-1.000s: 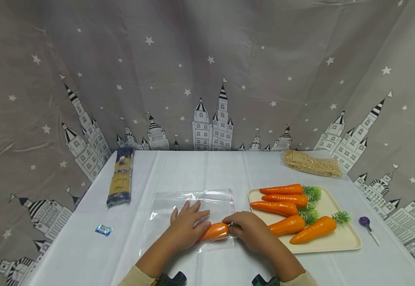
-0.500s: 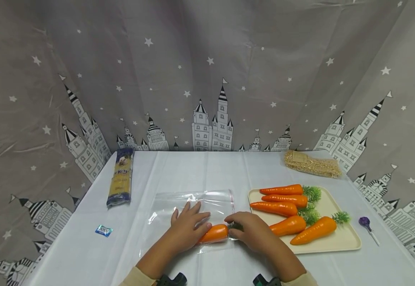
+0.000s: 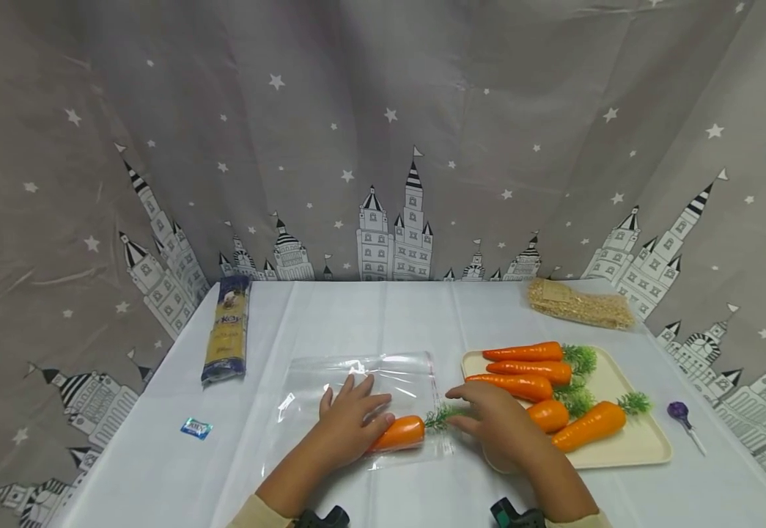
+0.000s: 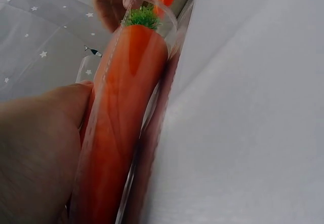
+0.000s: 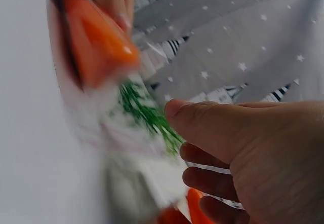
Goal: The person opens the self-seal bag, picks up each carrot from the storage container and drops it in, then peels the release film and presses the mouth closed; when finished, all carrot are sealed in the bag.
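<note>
An orange carrot point(image 3: 404, 434) with green leaves point(image 3: 440, 417) lies inside a clear zip bag point(image 3: 409, 372) in the middle of the table. My left hand point(image 3: 352, 424) rests on the bag with fingers spread, its thumb along the carrot's side. Clear plastic covers the carrot point(image 4: 119, 107) in the left wrist view. Just right of the bag's mouth, my right hand point(image 3: 503, 427) holds nothing, thumb and fingers apart. Its thumb overlaps the leaf tips point(image 5: 169, 138) in the right wrist view. The carrot's narrow end is hidden under my left hand.
Several carrots point(image 3: 524, 353) lie on a cream tray point(image 3: 649, 453) at the right, partly behind my right arm. A lollipop point(image 3: 678, 412) lies beyond it. At the back are a pasta packet point(image 3: 226, 330) and a bag of grains point(image 3: 580, 303). A small blue-green wrapper point(image 3: 196, 428) lies left.
My right hand has let go of the carrot's leafy end and moved right, toward the tray, so the leaves now show. My left hand stays on the bag.
</note>
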Demonstrator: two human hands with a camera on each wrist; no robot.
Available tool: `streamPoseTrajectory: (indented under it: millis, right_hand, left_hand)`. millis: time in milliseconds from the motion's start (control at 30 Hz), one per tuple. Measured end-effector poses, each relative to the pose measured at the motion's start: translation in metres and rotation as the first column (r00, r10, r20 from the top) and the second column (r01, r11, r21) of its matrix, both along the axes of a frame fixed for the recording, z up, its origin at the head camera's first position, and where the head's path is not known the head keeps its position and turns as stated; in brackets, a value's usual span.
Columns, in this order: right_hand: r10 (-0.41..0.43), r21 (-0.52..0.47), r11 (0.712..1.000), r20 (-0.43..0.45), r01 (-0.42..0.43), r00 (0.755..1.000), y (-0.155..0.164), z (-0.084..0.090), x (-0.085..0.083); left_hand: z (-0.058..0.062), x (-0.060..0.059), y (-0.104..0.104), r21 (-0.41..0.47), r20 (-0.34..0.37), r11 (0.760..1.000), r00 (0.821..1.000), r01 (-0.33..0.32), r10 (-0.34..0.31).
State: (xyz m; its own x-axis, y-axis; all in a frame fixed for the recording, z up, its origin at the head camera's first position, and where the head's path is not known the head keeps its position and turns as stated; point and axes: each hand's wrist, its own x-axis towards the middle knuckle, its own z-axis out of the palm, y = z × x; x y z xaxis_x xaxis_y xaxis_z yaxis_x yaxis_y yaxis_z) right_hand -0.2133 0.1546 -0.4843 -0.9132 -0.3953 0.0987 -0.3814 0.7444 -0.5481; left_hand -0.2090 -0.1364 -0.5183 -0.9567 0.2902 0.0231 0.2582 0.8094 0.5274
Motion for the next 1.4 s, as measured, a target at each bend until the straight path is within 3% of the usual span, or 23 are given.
streamPoseTrajectory:
  millis: [167,667,900,1133,1400]
  right_hand:
    - [0.019,0.08,0.997,-0.082,-0.012,0.996,0.022,0.004,0.001]
    - [0.011,0.336,0.942,-0.105,0.025,0.994,0.098,0.028,0.005]
    - [-0.017,0.329,0.942,-0.149,0.066,0.989,0.134,0.032,0.006]
    - [-0.073,0.279,0.957,-0.045,0.083,0.996,0.165,0.034,0.004]
    - [-0.081,0.272,0.959,-0.017,0.082,0.997,0.197,0.035,0.0]
  left_hand:
    - [-0.001,0.001,0.001,-0.001,0.001,1.0,1.0,-0.009,0.009]
    - [-0.002,-0.003,0.001,-0.009,0.007,1.0,1.0,-0.018,0.018]
    - [-0.002,-0.002,0.003,-0.008,0.014,1.0,1.0,-0.018,0.018]
    - [-0.001,-0.001,0.003,-0.003,0.014,1.0,1.0,-0.011,0.011]
    - [-0.002,-0.001,0.003,-0.005,0.012,1.0,1.0,-0.015,0.015]
